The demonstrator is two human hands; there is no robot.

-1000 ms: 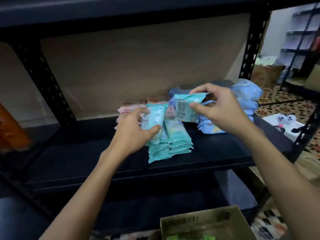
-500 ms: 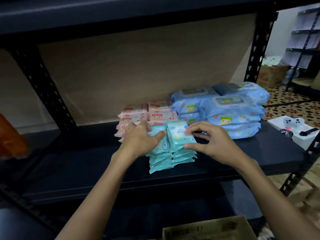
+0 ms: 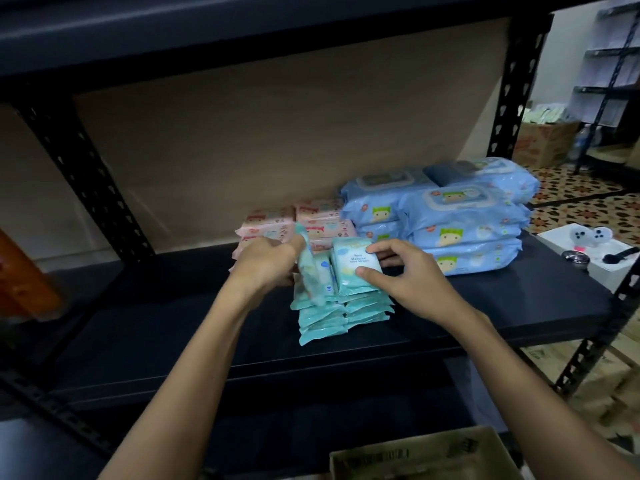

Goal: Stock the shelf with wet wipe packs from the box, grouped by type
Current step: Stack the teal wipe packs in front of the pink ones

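Observation:
Two stacks of small teal wet wipe packs (image 3: 325, 320) sit near the front of the black shelf (image 3: 173, 341). My right hand (image 3: 412, 275) grips the top teal pack (image 3: 353, 268) of the right stack, thumb on its front edge. My left hand (image 3: 266, 261) holds a teal pack (image 3: 310, 268) tilted on edge over the left stack. Pink packs (image 3: 322, 220) are piled behind, and big blue packs (image 3: 460, 216) to the right. The cardboard box (image 3: 415, 455) shows at the bottom edge.
Black perforated shelf posts (image 3: 86, 174) stand left and right, with an upper shelf board overhead. A white box (image 3: 588, 244) with small items sits beyond the shelf's right end. The shelf's left half is bare. Another rack and carton stand far right.
Both hands brought their teal packs down onto the stacks. The right hand's pack now lies flat on the right stack; the left hand's pack has tipped up on edge.

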